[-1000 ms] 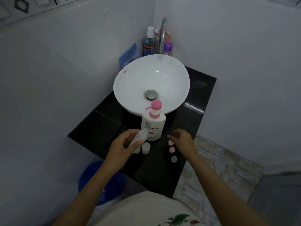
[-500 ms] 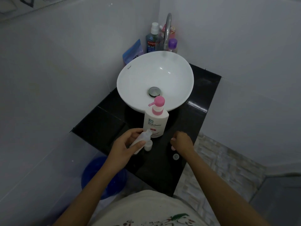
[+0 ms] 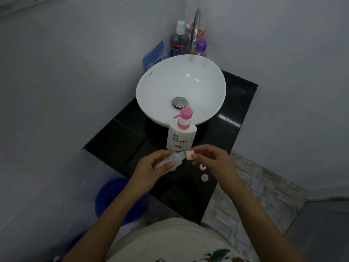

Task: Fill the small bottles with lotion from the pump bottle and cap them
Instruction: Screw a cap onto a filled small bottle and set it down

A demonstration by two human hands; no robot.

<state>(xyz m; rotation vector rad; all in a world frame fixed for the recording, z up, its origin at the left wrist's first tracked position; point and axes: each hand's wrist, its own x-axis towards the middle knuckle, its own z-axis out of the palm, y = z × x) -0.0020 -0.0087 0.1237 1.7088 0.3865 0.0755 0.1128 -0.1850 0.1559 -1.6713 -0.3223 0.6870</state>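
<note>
Black counter (image 3: pixel 120 137) in a grey corner, with a white sink (image 3: pixel 160 87) on top. Pump bottle (image 3: pixel 181 136) with a pink top, upright just in front of the sink.

Seen from the head: left hand (image 3: pixel 154 167) wrapped around a small clear bottle (image 3: pixel 171 160), held tilted above the counter, mouth turned to the right. Left grip pressed on the bottle, thumb across the front. Right hand (image 3: pixel 213 161) now up from the counter, its grip pinching a pink cap (image 3: pixel 189 155) right at the bottle's mouth. Half a second ago that hand down among the loose caps. So: one cap picked up, about to go on. Looks like capping time for this bottle. Two more caps (image 3: pixel 202 167) lying on the counter by the right hand, another small bottle (image 3: pixel 173 168) half hidden under the left hand, probably next. Cannot tell how full the held bottle is.
</note>
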